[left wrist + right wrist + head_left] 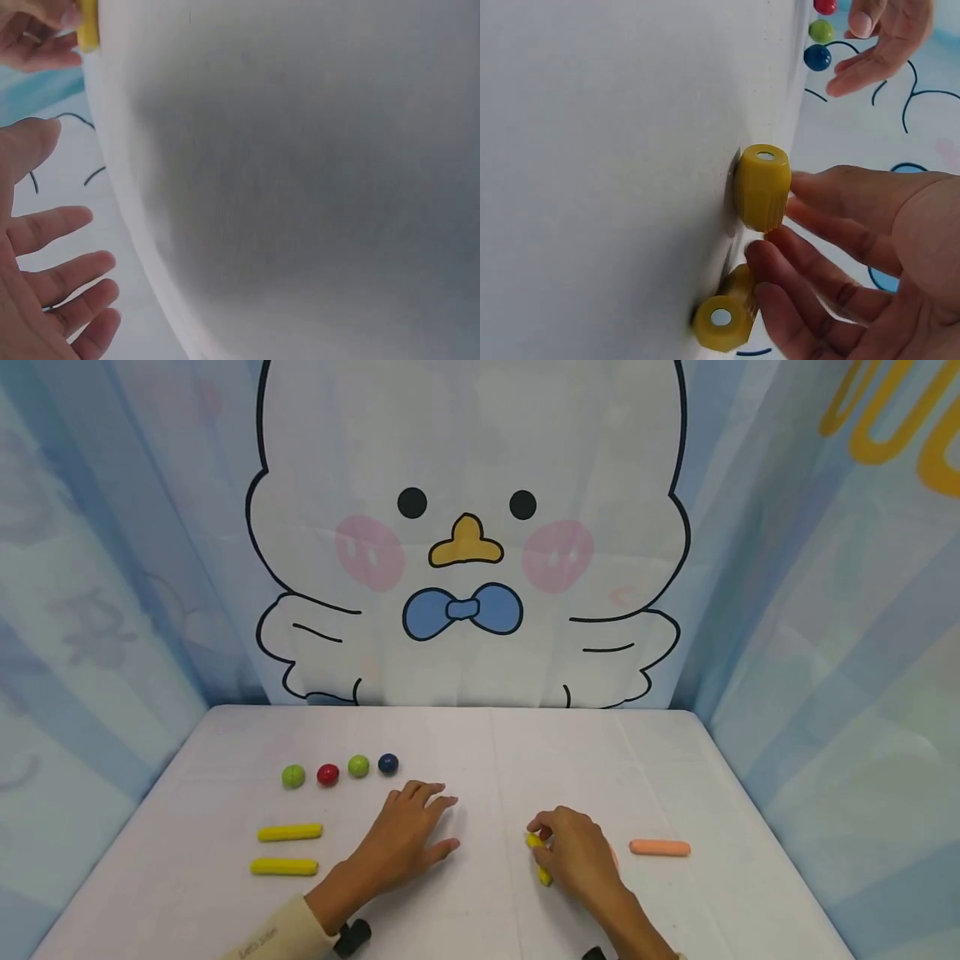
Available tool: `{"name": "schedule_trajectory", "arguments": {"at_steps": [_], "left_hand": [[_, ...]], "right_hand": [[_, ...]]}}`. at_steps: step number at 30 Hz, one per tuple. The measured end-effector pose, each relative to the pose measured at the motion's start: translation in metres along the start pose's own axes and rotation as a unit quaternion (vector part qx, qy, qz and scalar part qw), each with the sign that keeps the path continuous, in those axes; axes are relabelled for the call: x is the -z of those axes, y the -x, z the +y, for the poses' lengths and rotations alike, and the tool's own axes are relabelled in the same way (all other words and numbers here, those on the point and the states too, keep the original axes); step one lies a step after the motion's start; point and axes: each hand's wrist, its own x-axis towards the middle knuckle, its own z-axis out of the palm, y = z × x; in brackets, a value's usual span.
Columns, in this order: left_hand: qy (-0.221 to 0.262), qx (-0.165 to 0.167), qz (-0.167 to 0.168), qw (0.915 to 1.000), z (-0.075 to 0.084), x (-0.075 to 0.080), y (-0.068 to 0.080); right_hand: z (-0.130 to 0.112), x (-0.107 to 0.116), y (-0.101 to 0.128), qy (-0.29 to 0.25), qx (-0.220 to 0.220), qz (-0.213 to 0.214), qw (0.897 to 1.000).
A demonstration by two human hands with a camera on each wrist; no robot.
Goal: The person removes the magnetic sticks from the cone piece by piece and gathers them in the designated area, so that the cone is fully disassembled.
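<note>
My right hand (573, 856) curls over a short yellow stick (537, 857) on the white table (495, 752), fingertips touching it. The right wrist view shows two yellow pieces under those fingers: one (763, 187) by the fingertips (784, 225) and a second (724, 319) lower down. My left hand (408, 839) lies flat on the table with its fingers (56, 289) spread, holding nothing. In the left wrist view the yellow stick (88, 26) shows at the top left by the other hand.
Two long yellow sticks (290, 832) (284, 866) lie at the left. Behind them is a row of balls: green (293, 776), red (327, 774), green (358, 766), blue (387, 764). An orange stick (660, 847) lies right of my right hand. Printed fabric walls surround the table.
</note>
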Motion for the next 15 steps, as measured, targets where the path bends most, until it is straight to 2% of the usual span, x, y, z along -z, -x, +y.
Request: {"name": "schedule_trajectory", "arguments": {"at_steps": [4, 9, 12, 15], "left_hand": [[0.004, 0.001, -0.021, 0.9998, 0.008, -0.004, 0.004], [-0.001, 0.000, -0.042, 0.9991, 0.020, -0.007, 0.008], [-0.020, -0.009, -0.038, 0.9990, 0.024, -0.009, 0.011], [-0.041, -0.020, -0.023, 0.9987, 0.027, -0.011, 0.013]], "right_hand": [[0.000, 0.000, 0.006, 0.036, 0.007, 0.018, 0.999], [0.006, 0.002, 0.013, 0.063, 0.051, 0.058, 0.995], [0.014, 0.006, 0.018, 0.074, 0.082, 0.076, 0.991], [0.024, 0.010, 0.022, 0.094, 0.084, 0.079, 0.989]]}}
